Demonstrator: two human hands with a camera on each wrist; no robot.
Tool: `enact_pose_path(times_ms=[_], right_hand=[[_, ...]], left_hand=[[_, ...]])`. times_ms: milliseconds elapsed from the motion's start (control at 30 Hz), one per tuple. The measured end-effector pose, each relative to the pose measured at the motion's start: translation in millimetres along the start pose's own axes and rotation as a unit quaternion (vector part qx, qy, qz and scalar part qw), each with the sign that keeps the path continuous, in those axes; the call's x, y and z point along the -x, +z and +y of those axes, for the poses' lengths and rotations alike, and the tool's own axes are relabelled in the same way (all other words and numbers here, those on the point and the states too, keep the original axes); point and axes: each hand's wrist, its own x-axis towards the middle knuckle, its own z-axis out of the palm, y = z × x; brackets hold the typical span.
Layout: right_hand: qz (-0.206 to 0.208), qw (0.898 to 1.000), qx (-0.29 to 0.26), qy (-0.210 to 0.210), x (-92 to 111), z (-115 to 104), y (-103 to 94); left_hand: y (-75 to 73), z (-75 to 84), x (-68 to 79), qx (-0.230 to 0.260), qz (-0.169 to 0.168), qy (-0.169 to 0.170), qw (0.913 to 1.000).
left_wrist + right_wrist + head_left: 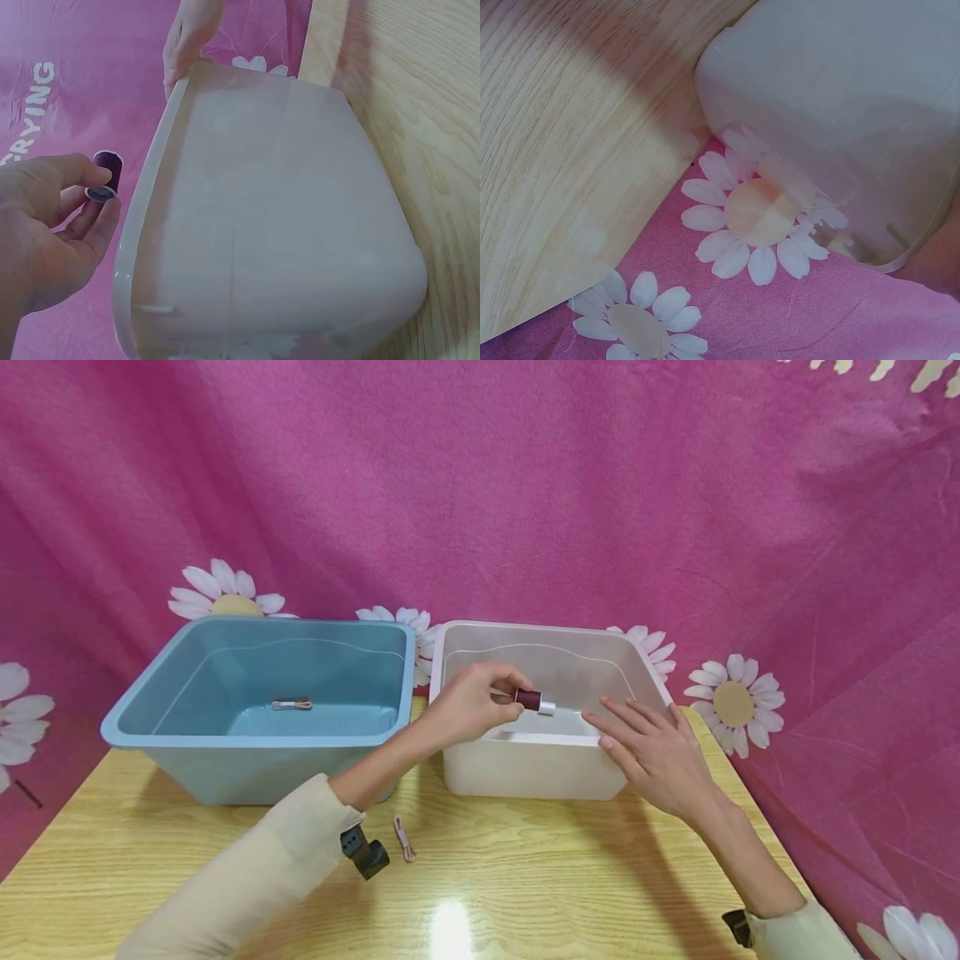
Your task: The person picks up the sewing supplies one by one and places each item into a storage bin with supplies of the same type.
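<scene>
My left hand [480,700] pinches a dark maroon thread spool [528,699] over the white bin [536,774]. In the left wrist view, the spool [112,171] shows pale rims at both ends, gripped between thumb and fingertips just outside the bin's rim line. A small silvery piece [547,708] appears right beside the spool in the head view. My right hand [660,756] rests at the bin's front right rim, its fingers extended over the opening. Only an edge of that hand [937,251] enters the right wrist view, beside the bin's corner.
To the left stands a blue bin [258,742] with a small banded bundle of cord [292,704] inside. Another such bundle [403,839] lies on the wooden table [517,877] in front. A pink flowered cloth [480,493] hangs close behind both bins.
</scene>
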Motion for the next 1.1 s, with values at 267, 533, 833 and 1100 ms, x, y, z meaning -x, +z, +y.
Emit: enact_pose_path(times_ms=[267,533,833,1100], right_hand=[[0.004,1.0,0.003,-0.003,-1,0,-0.1],[0.005,1.0,0.002,-0.002,-1,0,0.4],[0.008,1.0,0.002,-0.004,-1,0,0.6],[0.004,1.0,0.001,-0.004,-1,0,0.2]], left_hand=[[-0.9,-4.0,-11.4,-0.014,0.001,0.01,0.9999],[-0.1,-8.8,-26.2,-0.026,-0.005,-0.006,0.9996],[8.3,-10.5,-40.2,-0.046,-0.011,-0.009,0.9988],[14.3,-8.0,-49.4,-0.078,-0.003,-0.033,0.9964]])
